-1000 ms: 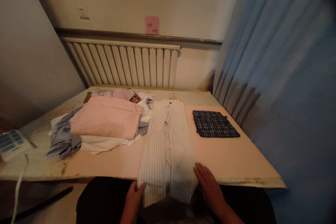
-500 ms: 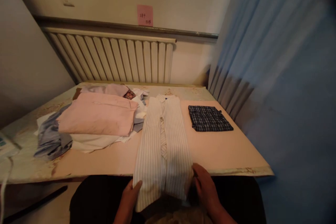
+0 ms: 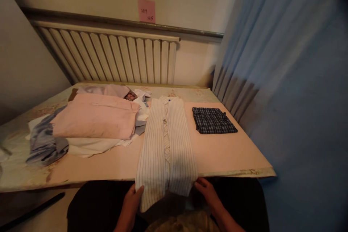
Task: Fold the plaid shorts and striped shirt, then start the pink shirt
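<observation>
A white shirt with dark stripes (image 3: pixel 181 145) lies lengthwise on the table, its collar at the far end and its sides folded in. The lower part hangs over the front edge toward my lap. My left hand (image 3: pixel 132 200) grips the left side of the hem, thumb on top and fingers hidden beneath. At the right side of the hem, my right hand (image 3: pixel 206 190) pinches the cloth between thumb and fingers. Between the two front panels a gap shows some crumpled striped fabric.
A folded dark plaid cloth (image 3: pixel 214 120) lies right of the shirt. On the left sits a heap of clothes topped by a folded pink cloth (image 3: pixel 95 117). A radiator (image 3: pixel 108 56) stands behind the table (image 3: pixel 233 156); a blue curtain (image 3: pixel 293 98) hangs at the right.
The camera view has shifted slightly. My right hand has moved a little down along the shirt's right edge, and the right hem sits slightly higher. Both hands still hold the shirt.
</observation>
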The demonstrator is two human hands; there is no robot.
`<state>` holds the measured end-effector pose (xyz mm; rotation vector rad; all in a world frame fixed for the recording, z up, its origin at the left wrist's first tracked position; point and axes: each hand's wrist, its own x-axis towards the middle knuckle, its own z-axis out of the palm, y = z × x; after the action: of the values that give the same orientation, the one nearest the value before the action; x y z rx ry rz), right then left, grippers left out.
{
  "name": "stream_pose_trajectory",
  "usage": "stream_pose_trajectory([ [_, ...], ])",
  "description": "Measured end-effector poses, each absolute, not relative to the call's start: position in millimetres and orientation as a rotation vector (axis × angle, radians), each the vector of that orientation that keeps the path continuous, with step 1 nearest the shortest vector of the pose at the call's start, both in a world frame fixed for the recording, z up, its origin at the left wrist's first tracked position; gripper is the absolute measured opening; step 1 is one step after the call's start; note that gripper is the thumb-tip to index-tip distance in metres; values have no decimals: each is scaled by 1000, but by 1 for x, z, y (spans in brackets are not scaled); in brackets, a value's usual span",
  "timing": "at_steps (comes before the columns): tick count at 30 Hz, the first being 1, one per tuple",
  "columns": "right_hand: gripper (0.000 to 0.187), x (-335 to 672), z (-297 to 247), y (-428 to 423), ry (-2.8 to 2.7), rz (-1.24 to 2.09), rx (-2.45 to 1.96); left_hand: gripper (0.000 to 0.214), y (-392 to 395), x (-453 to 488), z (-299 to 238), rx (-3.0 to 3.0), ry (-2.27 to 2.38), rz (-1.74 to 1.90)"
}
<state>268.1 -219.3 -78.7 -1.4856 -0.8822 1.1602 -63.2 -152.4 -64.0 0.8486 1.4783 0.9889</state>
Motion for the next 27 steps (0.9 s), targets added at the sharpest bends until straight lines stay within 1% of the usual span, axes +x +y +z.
stream_pose_trajectory([
  [6, 50, 258, -80, -218, -839, 1252, -1450, 42, -153, -62, -59, 808, 1467, 987],
  [10, 47, 254, -88, -222, -779, 1324, -1462, 46, -153, -61, -59, 836, 1497, 969],
  [13, 48, 250, -95, -226, -763, 1409, -1445, 51, -152, -61, -63, 843, 1531, 957],
  [17, 52, 242, -98, -234, -738, 1584, -1315, 45, -153, -63, -65, 873, 1544, 937],
  [22, 52, 231, -84, -247, -728, 1713, -1217, 38, -160, -65, -60, 898, 1522, 891],
  [27, 51, 224, -52, -256, -710, 1677, -1267, 40, -175, -67, -50, 847, 1448, 885],
])
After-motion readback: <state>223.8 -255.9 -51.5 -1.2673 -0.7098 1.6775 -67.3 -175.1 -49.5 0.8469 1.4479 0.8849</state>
